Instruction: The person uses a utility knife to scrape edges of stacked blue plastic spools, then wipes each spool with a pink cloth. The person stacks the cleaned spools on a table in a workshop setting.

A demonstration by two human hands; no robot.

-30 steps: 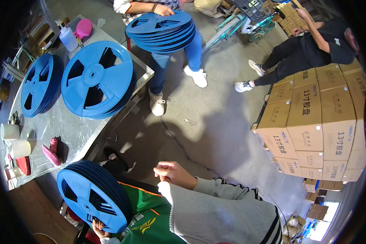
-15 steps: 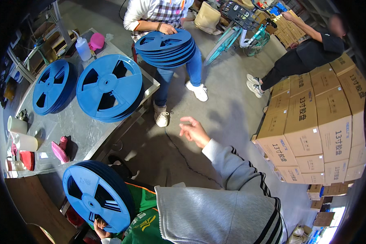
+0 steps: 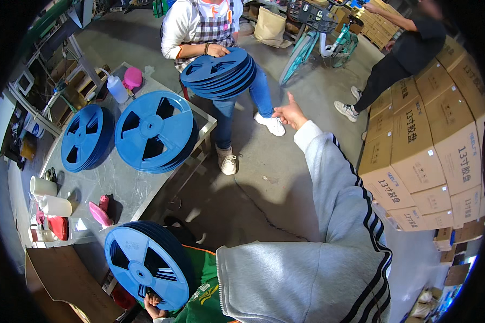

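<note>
At the lower left, a thick stack of blue plastic reels (image 3: 129, 245) leans upright against my green apron. My left hand (image 3: 154, 306) grips it low down, its fingers hooked into an opening of the front reel. My right arm, in a grey sleeve with black stripes, reaches out ahead. At its end, my right hand (image 3: 291, 114) is empty, thumb up and fingers extended. Past it, a co-worker in a checked apron holds another stack of blue reels (image 3: 221, 75) against the thighs. Two more reel stacks lie on the metal table, a larger one (image 3: 170, 124) and a smaller one (image 3: 81, 137).
The metal table (image 3: 140, 185) also bears a squeeze bottle (image 3: 116, 89), white cups (image 3: 55, 205) and pink items (image 3: 101, 212). Stacked cartons (image 3: 428, 156) stand at the right, with a person in dark clothes beside them. A teal bicycle (image 3: 302, 51) stands behind; a cable crosses the floor.
My right hand has stretched farther forward and right, its fingers straightening. The reel stack stays in my left hand. The whole view has shifted slightly.
</note>
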